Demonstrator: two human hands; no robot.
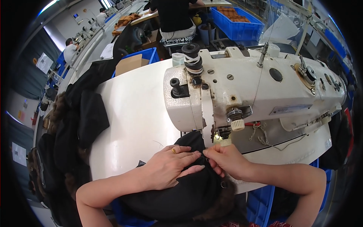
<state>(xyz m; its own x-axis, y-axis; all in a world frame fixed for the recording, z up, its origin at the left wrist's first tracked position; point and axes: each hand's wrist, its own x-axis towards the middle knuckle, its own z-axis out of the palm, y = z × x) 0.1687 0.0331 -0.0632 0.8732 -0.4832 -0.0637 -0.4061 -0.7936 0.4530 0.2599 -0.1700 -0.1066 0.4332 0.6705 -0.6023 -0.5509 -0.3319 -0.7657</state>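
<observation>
the cloth (pixel 170 204), black, lies on the near side of the white table (pixel 124 128), its far end running up under the head of the machine (pixel 264 92) and its near part coming down over the edge toward the person. brown fur (pixel 225 198) shows along its right side, with a small metal ring (pixel 224 184) just above.

the left hand (pixel 166 166) lies palm down on the cloth, fingers stretched out and slightly apart, pressing rather than gripping; a gold band (pixel 173 150) sits on one finger. the right hand (pixel 227 160) is just beside it, thumb and forefinger pinched together on the edge of the cloth below the needle area, the other fingers curled under. the two hands' fingertips are near each other.

a small light (pixel 217 137) glows by the machine's head. right of it, a pale cord (pixel 261 137) lies loosely looped under the machine's arm. at the table's left side hang dark clothes (pixel 92 115), some with fur. beyond the table, a carton (pixel 130 64) stands in a blue tub. farther off, a co-worker (pixel 174 19) in a black top sits with their back turned, and a blue bin (pixel 242 33) holds orange plaid fabric (pixel 232 14).
</observation>
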